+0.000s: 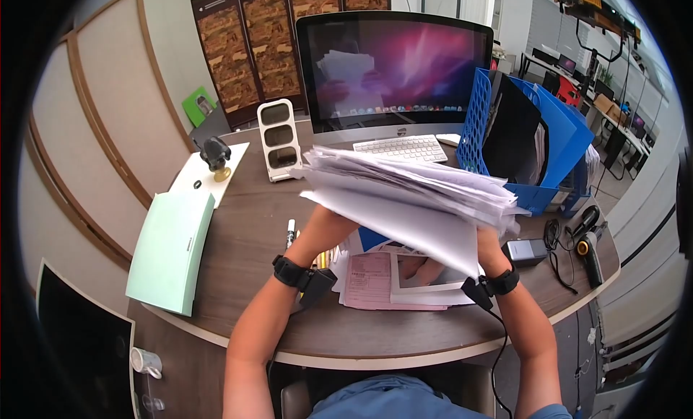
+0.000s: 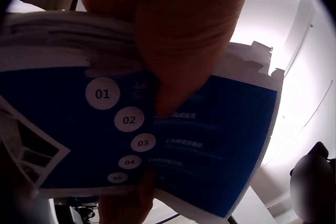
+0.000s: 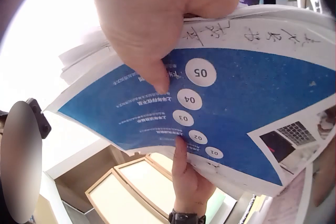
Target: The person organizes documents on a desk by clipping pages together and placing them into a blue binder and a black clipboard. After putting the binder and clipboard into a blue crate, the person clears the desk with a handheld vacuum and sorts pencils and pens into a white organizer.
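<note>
Both hands hold a thick stack of loose papers above the desk, one at each end. Its upper edges are uneven and fanned. My left hand grips one edge, with its thumb lying over a blue printed sheet that bears numbered circles. At the opposite edge, my right hand grips the stack, its thumb on the same blue face. In the head view the papers hide most of the fingers. Below the stack lie a pink form, a sheet with a picture and other papers.
Behind the stack stand a monitor and a keyboard. A blue file rack with folders is at the right, near a grey box and a scanner-like handheld device. A mint-green file box lies left; pens sit near my left wrist.
</note>
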Tool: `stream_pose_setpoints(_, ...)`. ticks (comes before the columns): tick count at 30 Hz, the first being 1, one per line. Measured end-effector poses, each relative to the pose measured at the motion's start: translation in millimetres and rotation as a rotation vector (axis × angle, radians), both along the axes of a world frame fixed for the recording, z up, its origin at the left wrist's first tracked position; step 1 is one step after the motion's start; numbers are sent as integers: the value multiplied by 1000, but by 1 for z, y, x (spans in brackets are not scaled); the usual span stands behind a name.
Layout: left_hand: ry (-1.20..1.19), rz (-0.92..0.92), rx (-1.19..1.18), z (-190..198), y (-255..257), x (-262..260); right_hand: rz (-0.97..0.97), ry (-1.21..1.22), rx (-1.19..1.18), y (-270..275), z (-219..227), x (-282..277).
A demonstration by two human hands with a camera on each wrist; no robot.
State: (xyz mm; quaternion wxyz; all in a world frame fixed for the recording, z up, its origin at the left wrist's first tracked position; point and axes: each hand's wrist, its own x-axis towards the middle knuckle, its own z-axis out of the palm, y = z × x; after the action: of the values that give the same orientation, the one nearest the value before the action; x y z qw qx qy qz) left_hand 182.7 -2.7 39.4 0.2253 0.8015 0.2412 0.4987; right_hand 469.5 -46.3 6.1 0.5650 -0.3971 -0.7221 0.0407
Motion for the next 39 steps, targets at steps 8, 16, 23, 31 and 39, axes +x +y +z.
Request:
stream_pose_setpoints(8, -453, -67, -647, 14, -7, -3, 512, 538, -638, -22, 42, -6)
stream_pose_setpoints(16, -976, -273, -816, -15, -28, 26, 556, 1127, -587, -53, -9, -49)
stream_pose_setpoints(23, -726, -332, -777, -2, -15, -38, 356, 946, -395, -26, 10, 11)
stream_pose_setpoints(31, -233, -117, -702, -4, 2, -55, 165, 629, -403, -28, 24, 42)
stream_pose_setpoints(39, 203, 70, -551, -29, 6, -43, 142, 458, -436, -27, -6, 35)
